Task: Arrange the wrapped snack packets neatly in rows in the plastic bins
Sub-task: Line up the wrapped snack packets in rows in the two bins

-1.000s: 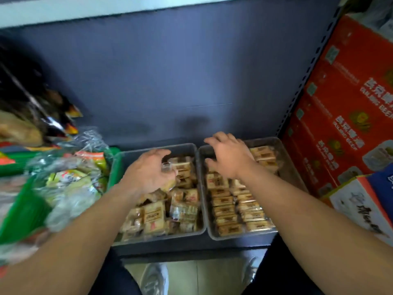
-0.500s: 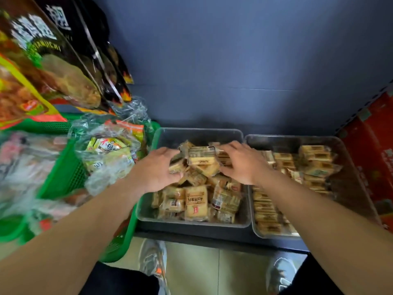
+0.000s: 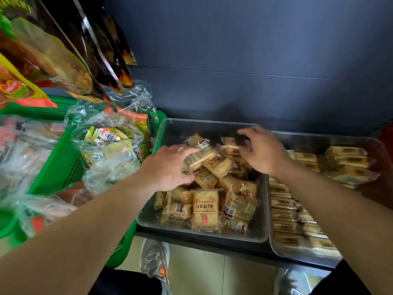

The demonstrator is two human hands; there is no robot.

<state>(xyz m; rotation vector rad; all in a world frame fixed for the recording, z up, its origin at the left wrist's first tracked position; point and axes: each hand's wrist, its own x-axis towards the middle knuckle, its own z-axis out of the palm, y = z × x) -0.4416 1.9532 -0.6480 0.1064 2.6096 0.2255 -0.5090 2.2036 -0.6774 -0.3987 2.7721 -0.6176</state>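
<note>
Two clear plastic bins stand side by side on a dark shelf. The left bin (image 3: 204, 236) holds a loose jumble of several yellow wrapped snack packets (image 3: 205, 207). The right bin (image 3: 302, 253) holds packets laid in rows (image 3: 285, 216). My left hand (image 3: 164, 167) reaches into the left bin and grips a packet (image 3: 201, 157) near the top of the pile. My right hand (image 3: 262, 151) rests its curled fingers on a packet (image 3: 230, 146) at the back of the same bin.
A green mesh basket (image 3: 57, 165) with clear bags of snacks (image 3: 110, 141) stands left of the bins. Large snack bags (image 3: 49, 50) hang at upper left. The shelf's dark back wall is behind the bins. My shoes (image 3: 155, 262) show on the floor below.
The view has swung left, so the red cartons on the right are gone. My right hand moved from the right bin into the left bin. My left hand stays on the pile there.
</note>
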